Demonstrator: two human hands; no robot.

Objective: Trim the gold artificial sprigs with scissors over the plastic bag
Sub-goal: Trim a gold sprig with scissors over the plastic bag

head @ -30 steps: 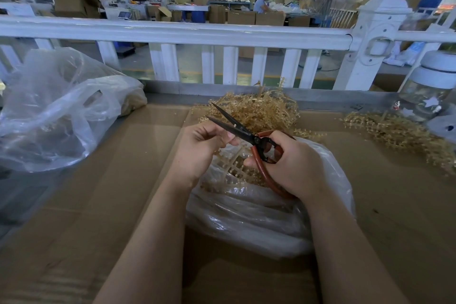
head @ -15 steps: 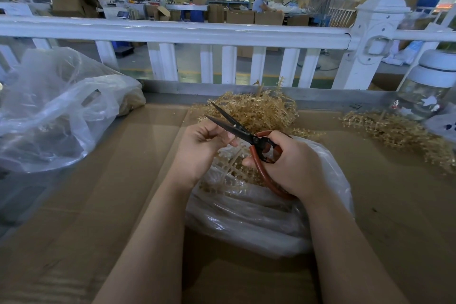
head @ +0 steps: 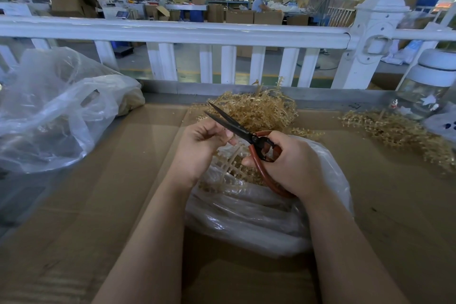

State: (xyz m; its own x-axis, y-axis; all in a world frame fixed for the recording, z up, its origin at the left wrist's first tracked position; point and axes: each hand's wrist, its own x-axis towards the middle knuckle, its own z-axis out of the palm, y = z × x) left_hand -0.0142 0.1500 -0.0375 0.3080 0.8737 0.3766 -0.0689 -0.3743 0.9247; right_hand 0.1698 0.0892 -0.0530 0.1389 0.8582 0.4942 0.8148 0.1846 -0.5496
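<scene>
While left hand (head: 199, 148) pinches sprig (head: 234, 160) over bag (head: 259, 215), scissors (head: 237, 128) in right hand's (head: 288, 163) grip lie just right, blades parted, pointing up-left.

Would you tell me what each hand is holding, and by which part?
Right hand grips the scissors by their red handles; left hand pinches a gold sprig at its top.

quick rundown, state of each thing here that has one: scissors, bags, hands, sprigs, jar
scissors: blades apart, held over the bag
right hand: grips the red handles
left hand: pinches a sprig at the blades
sprig: held over the bag
bag: lies under the hands, holding sprigs
far bag: crumpled, mouth open
sprig pile: loose behind the hands
right pile: loose on the cardboard
jar: lid on
</scene>
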